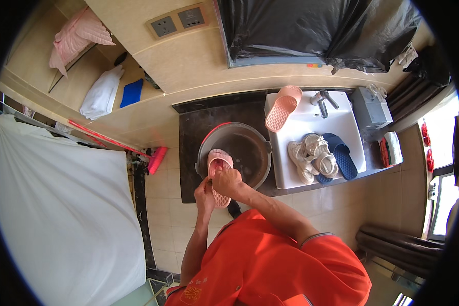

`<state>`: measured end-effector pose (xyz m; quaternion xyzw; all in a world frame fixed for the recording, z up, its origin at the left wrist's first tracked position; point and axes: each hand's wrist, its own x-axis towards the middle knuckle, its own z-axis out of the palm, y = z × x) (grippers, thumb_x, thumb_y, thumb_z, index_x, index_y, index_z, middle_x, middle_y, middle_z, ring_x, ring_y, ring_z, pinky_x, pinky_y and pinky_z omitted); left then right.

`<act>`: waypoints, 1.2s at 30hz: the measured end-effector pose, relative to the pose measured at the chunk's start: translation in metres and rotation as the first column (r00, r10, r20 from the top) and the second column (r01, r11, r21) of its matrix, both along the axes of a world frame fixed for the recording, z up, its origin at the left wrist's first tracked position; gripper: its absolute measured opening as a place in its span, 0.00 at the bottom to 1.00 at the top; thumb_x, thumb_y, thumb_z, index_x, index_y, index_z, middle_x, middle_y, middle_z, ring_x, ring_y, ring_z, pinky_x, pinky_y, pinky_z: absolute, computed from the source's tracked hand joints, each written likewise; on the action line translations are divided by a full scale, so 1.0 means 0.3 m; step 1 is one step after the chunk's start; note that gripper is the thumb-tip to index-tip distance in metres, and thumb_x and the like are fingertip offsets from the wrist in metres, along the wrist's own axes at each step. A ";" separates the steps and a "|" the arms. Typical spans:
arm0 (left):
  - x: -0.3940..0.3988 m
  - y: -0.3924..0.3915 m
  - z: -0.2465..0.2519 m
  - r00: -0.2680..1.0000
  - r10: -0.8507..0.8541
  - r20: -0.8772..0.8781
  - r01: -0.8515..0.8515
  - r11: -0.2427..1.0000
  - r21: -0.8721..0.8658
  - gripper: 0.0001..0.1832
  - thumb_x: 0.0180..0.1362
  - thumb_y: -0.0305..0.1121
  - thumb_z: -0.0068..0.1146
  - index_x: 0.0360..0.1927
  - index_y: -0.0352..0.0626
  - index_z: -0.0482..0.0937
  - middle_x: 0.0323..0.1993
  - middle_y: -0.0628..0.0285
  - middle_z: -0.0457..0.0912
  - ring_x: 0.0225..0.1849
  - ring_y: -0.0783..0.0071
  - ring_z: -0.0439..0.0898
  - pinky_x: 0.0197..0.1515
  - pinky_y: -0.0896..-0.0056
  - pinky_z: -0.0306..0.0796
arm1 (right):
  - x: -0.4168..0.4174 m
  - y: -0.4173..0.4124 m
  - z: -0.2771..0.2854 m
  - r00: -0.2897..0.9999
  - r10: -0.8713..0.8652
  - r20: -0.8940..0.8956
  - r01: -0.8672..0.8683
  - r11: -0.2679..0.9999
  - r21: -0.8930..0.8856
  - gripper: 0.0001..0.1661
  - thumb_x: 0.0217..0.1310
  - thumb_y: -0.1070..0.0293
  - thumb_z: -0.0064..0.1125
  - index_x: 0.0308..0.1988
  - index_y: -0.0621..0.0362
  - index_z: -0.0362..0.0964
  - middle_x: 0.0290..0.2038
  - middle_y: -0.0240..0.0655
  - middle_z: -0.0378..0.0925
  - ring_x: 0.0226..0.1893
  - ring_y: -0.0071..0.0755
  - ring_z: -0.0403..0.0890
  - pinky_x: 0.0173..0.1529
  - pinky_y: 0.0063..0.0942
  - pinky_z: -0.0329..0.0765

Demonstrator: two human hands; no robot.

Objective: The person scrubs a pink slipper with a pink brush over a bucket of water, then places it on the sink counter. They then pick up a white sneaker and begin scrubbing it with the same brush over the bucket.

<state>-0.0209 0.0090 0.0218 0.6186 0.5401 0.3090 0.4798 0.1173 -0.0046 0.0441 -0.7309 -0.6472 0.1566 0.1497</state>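
A pink slide slipper (222, 201) is held over the near-left rim of a grey bucket (252, 174), its strap end above the bucket's opening. My left hand (204, 197) grips the slipper by its left side. Closed in a fist, my right hand (227, 181) lies over the footbed just below the strap. It holds a small pink-red tool (218, 163) that reaches under the strap; most of this is hidden by the fingers, so its exact kind cannot be told. The matching pink slipper (281, 111) rests on the left edge of the white sink (306, 124).
White sandals (321, 155) and navy slippers (344, 158) lie in the sink's near part, below a chrome faucet (323, 100). A grey box (371, 109) and folded cloths (392, 149) stand at right. A pink broom (157, 160) leans left of the dark counter (191, 134).
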 end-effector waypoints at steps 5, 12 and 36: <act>0.004 -0.014 0.023 0.998 -0.013 0.064 0.013 1.000 0.002 0.17 0.71 0.30 0.48 0.55 0.31 0.81 0.44 0.50 0.87 0.46 0.67 0.85 0.50 0.68 0.76 | 0.030 0.069 0.088 0.997 -0.010 -0.082 -0.005 0.985 -0.174 0.14 0.58 0.59 0.58 0.32 0.56 0.85 0.33 0.46 0.87 0.34 0.45 0.89 0.35 0.40 0.85; 0.009 -0.025 0.047 1.000 -0.018 -0.010 0.018 0.997 0.078 0.17 0.71 0.31 0.49 0.55 0.31 0.80 0.43 0.51 0.87 0.44 0.69 0.85 0.48 0.69 0.75 | 0.026 0.101 0.016 0.990 -0.031 -0.136 0.024 0.998 -0.054 0.17 0.58 0.60 0.57 0.34 0.64 0.82 0.35 0.52 0.86 0.33 0.49 0.89 0.35 0.44 0.85; 0.013 -0.020 0.010 0.999 0.001 0.051 -0.004 0.998 0.064 0.18 0.70 0.30 0.47 0.57 0.31 0.80 0.44 0.47 0.87 0.44 0.66 0.85 0.49 0.68 0.76 | 0.041 -0.234 0.137 0.992 0.107 -0.070 -0.112 0.991 -0.073 0.19 0.55 0.64 0.57 0.40 0.72 0.71 0.22 0.52 0.82 0.21 0.51 0.85 0.28 0.45 0.82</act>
